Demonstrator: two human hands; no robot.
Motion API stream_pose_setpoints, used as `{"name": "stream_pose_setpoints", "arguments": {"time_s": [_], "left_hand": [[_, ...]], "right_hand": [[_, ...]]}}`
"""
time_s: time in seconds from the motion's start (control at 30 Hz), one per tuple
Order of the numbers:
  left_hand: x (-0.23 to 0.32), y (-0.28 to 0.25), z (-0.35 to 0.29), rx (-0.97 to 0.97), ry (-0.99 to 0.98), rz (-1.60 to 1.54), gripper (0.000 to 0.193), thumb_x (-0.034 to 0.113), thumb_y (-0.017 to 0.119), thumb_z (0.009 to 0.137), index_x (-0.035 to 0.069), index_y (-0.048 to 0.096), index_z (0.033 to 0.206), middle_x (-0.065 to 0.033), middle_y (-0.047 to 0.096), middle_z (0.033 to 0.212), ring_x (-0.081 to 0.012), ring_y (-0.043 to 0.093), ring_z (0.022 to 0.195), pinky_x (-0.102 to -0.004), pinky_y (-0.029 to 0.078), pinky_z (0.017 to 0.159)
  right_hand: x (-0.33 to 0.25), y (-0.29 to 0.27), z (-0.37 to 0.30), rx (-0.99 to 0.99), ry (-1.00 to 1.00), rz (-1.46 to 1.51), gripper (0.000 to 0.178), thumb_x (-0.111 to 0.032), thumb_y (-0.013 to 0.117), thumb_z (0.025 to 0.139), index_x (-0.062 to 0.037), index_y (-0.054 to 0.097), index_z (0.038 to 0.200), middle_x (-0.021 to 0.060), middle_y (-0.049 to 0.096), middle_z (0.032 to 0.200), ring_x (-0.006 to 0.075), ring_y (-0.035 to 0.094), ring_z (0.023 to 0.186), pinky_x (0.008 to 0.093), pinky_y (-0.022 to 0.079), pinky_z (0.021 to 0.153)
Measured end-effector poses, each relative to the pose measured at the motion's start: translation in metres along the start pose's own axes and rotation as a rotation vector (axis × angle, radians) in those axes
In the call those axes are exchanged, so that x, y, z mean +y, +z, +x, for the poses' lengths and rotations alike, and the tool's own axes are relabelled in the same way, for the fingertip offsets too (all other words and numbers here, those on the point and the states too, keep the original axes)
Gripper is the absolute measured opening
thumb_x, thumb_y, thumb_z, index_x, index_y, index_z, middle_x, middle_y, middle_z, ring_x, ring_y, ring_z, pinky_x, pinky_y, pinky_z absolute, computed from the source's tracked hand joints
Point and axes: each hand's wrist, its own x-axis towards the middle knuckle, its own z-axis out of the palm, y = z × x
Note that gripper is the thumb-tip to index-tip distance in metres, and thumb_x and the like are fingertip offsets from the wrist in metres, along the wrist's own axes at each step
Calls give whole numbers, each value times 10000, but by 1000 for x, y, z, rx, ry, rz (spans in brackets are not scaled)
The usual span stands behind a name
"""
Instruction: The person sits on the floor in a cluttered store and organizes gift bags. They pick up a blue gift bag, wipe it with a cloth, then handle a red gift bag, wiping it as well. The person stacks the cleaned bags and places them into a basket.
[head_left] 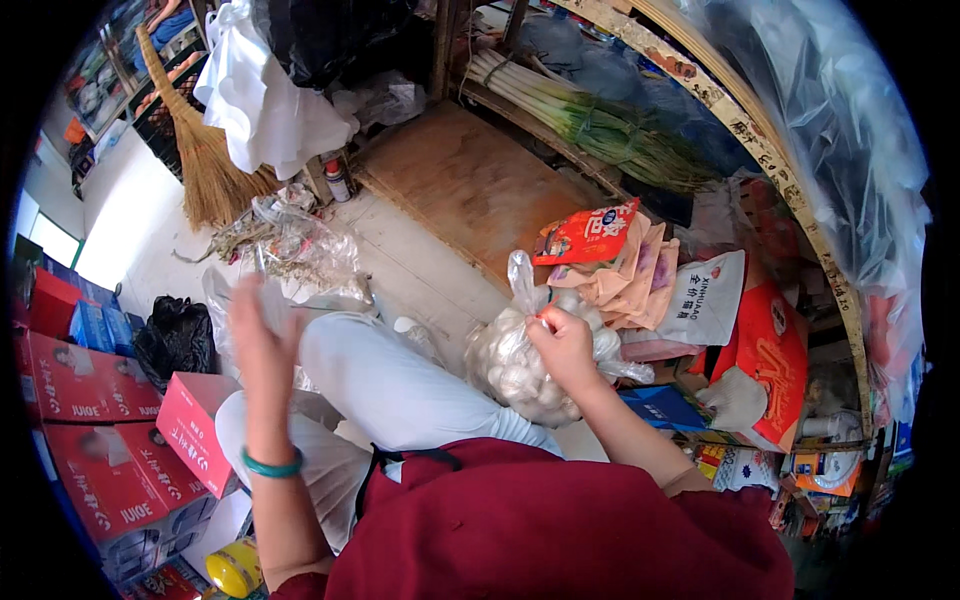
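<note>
In my right hand, the neck of a clear plastic bag is pinched between the fingers. Pale round bulbs that look like garlic fill the bag, which rests beside my right knee. The bag's twisted top sticks up just past my fingertips. My left hand is raised over my left leg, smeared by motion, with a green bangle on the wrist. Behind it lies a thin clear plastic bag; whether the hand touches it I cannot tell.
Red drink cartons and a black bag stand at the left. A straw broom leans beyond plant scraps. Spring onions lie on a low shelf above a wooden board. Snack packets are piled at the right.
</note>
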Motion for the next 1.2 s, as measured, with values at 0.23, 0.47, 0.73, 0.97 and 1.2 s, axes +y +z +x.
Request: {"name": "stream_pose_setpoints", "arguments": {"time_s": [0.23,0.47,0.73,0.97,1.2], "left_hand": [[108,94,-73,-946,-1165,-1236,678,427,533,896,13,286,1372,-210,344,1374,-300,347,1265,-467,340,993],[119,133,-74,-1314,-1388,-1442,683,581,270,927,79,280,1390,-162,306,1426,-332,335,1291,-566,352,960],[99,140,-101,-943,-1531,-1764,382,335,408,914,44,546,1119,-142,598,1088,-277,583,1028,-474,465,902],[89,66,-89,-597,-1247,-1823,459,392,367,936,64,476,1239,-124,542,1210,-277,548,1079,-500,473,860],[100,54,-11,-509,-942,-1825,432,430,388,955,113,410,1248,-89,525,1178,-227,553,1058,-438,517,781]], "right_hand": [[-3,1,-2,-46,67,110,245,-174,638,778,-7,525,638,51,450,509,86,402,500,296,346,469],[-23,-1,-8,-134,129,130,220,-98,628,810,-25,532,625,-62,454,582,24,386,558,224,322,481],[-86,19,-23,-330,-194,-60,231,-253,599,723,-31,595,658,186,555,586,311,569,515,397,424,487],[-143,28,-4,-419,-471,-67,187,-163,623,720,-3,562,645,143,484,523,132,475,455,316,380,455],[-191,6,47,-352,-488,50,162,-91,618,747,29,569,651,6,480,531,33,418,547,246,347,464]]}}
